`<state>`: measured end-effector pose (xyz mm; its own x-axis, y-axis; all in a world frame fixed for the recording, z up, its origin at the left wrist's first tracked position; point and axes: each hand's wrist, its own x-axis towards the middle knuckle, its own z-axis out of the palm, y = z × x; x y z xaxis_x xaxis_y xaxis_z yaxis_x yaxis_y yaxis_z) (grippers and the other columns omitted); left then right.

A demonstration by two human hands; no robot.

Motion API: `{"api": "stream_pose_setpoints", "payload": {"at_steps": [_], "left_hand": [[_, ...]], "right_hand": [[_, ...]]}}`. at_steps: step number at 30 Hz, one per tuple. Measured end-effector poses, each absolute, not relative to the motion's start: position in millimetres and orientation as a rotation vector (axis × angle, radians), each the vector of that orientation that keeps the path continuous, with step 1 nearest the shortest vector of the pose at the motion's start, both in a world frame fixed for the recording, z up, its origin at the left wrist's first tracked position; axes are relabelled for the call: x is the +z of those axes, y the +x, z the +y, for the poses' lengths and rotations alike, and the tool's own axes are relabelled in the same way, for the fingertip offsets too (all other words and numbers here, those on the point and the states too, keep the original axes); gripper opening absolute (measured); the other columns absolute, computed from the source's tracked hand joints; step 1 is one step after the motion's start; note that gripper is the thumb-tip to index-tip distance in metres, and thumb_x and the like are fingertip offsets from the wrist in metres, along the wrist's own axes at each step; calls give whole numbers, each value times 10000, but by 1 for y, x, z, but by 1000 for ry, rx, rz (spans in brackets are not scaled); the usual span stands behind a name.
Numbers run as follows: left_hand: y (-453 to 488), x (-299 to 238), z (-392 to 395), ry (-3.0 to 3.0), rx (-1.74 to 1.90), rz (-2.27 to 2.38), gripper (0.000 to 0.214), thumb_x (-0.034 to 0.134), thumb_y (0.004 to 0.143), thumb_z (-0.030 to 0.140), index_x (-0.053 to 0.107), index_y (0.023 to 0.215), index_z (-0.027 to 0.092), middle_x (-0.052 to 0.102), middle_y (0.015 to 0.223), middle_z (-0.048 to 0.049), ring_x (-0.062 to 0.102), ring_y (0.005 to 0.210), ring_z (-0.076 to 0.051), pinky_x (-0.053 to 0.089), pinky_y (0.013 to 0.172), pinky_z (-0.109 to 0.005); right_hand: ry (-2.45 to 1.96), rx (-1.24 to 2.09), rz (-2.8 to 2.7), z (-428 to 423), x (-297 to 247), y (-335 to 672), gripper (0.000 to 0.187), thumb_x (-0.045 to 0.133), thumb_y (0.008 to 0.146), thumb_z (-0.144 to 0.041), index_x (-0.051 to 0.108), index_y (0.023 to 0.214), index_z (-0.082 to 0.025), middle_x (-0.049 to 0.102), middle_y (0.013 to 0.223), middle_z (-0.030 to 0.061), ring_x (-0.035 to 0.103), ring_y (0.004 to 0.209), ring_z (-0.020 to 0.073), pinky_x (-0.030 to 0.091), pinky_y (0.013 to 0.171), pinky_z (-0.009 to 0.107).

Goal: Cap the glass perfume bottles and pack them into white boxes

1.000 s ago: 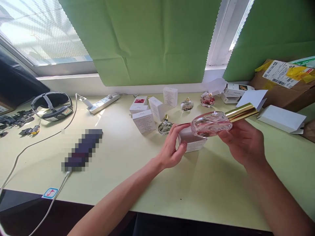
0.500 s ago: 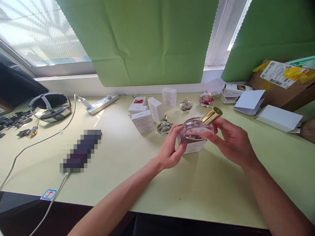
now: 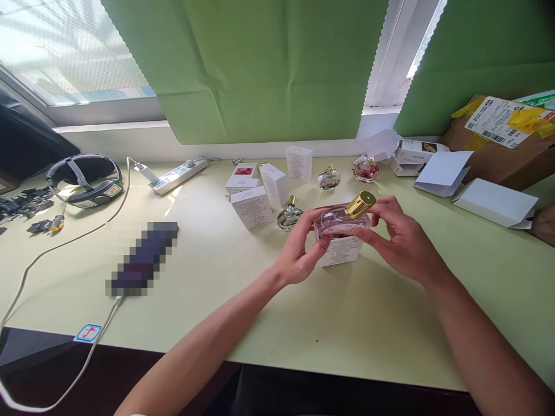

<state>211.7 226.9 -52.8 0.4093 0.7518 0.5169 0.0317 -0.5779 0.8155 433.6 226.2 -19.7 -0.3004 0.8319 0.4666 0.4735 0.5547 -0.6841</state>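
My right hand (image 3: 403,242) pinches a clear, rounded perfume bottle (image 3: 333,224) with a shiny gold cap (image 3: 361,205), its fingers at the bottle's right side. The bottle lies tilted over the top of a white printed box (image 3: 341,252), with the cap toward the upper right. At the upper left of that box, my left hand (image 3: 299,248) is closed round its corner, thumb in front. Its fingertips also meet the bottle's left edge. The bottle hides the top of the box. Just left of my left hand's fingers stands another gold-capped bottle (image 3: 289,218).
Several white boxes (image 3: 252,207) stand behind at the left. Two more bottles, one clear (image 3: 328,178) and one red (image 3: 365,169), sit toward the window. Open white cartons (image 3: 494,202) and a brown parcel (image 3: 498,156) are at right. A phone (image 3: 143,257), cable, power strip (image 3: 180,177) and headset (image 3: 89,182) lie left.
The bottle has shifted left and tipped flatter over the box, and the gold cap has moved left with it. My left hand stays at the box's left side.
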Motion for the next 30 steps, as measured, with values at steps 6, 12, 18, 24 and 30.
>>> {"api": "stream_pose_setpoints", "payload": {"at_steps": [6, 12, 18, 24, 30], "left_hand": [[213, -55, 228, 1926, 1246, 692, 407, 492, 986, 358, 444, 1373, 240, 520, 1392, -128, 548, 1220, -254, 465, 1011, -427], [216, -58, 229, 1967, 1283, 761, 300, 543, 980, 358, 499, 1255, 246, 586, 1284, -102, 583, 1133, -209, 486, 946, -379], [215, -55, 229, 2029, 1225, 814, 258, 507, 999, 360, 503, 1223, 234, 578, 1266, -107, 554, 1141, -211, 486, 902, -353], [215, -44, 223, 2163, 1108, 858, 238, 479, 1011, 306, 476, 1238, 237, 564, 1226, -105, 522, 1099, -209, 487, 826, -321], [214, -45, 222, 2252, 1072, 856, 222, 447, 1016, 304, 472, 1217, 215, 552, 1165, -105, 501, 1059, -215, 461, 854, -333]], "right_hand": [[-1063, 510, -1967, 229, -22, 437, 351, 679, 869, -460, 676, 1207, -367, 479, 1180, 61, 522, 1113, 247, 507, 857, 379], [-1108, 576, -2032, 226, -18, 438, 366, 673, 879, -445, 662, 1242, -400, 476, 1172, 40, 558, 966, 194, 532, 819, 356], [-1040, 582, -2028, 224, -17, 434, 367, 654, 903, -400, 610, 1266, -375, 529, 1179, 35, 570, 955, 189, 518, 806, 346], [-951, 770, -1977, 226, -22, 429, 210, 558, 971, -358, 621, 1168, -322, 607, 1069, 17, 569, 907, 170, 487, 769, 309], [-947, 792, -1994, 226, -25, 427, 153, 625, 934, -343, 627, 1079, -294, 585, 986, 6, 545, 819, 150, 458, 703, 284]]}}
